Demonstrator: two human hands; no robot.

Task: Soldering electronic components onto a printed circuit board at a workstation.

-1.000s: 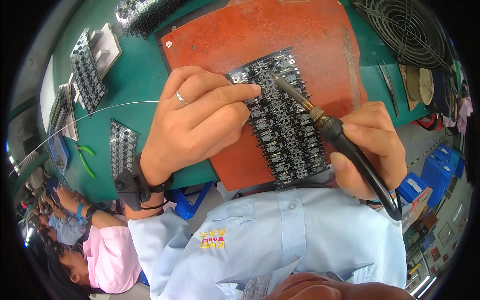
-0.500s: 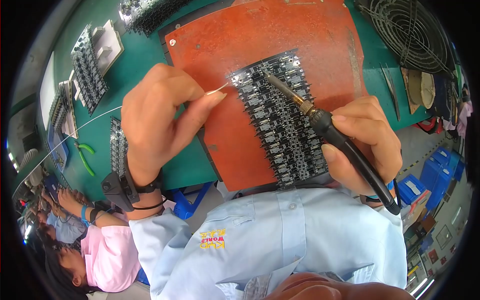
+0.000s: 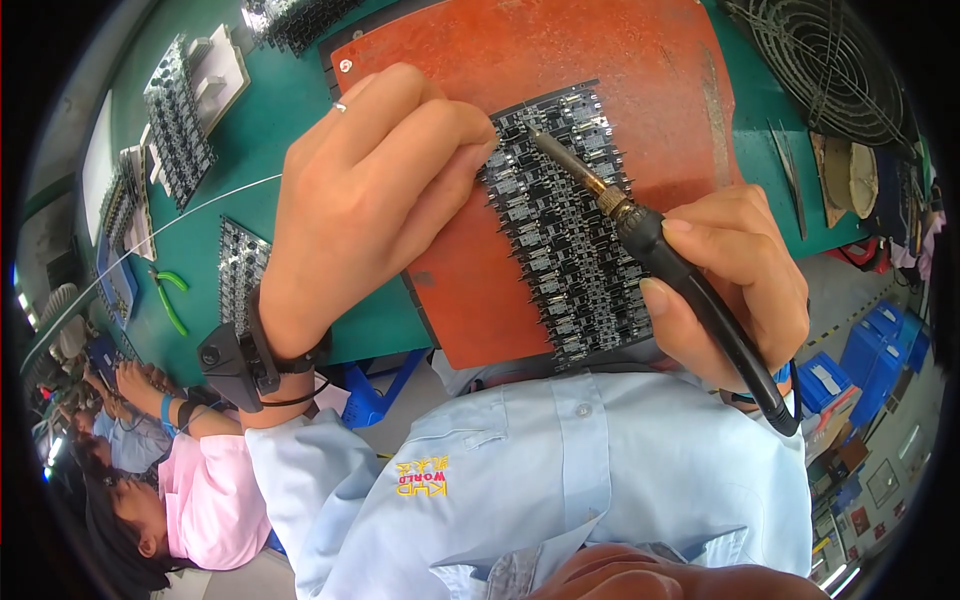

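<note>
One soldering iron (image 3: 640, 235), one circuit panel (image 3: 565, 225)

A rust-red rectangular work mat (image 3: 600, 60) lies on a green bench top (image 3: 270, 140). On the mat sits a black circuit panel (image 3: 570, 240) with rows of silver tabs. The soldering iron (image 3: 640, 225) has a brass-coloured shaft and black grip. Green-handled pliers (image 3: 170, 300) lie left. Nearest, a pale blue shirt (image 3: 560, 480).
</note>
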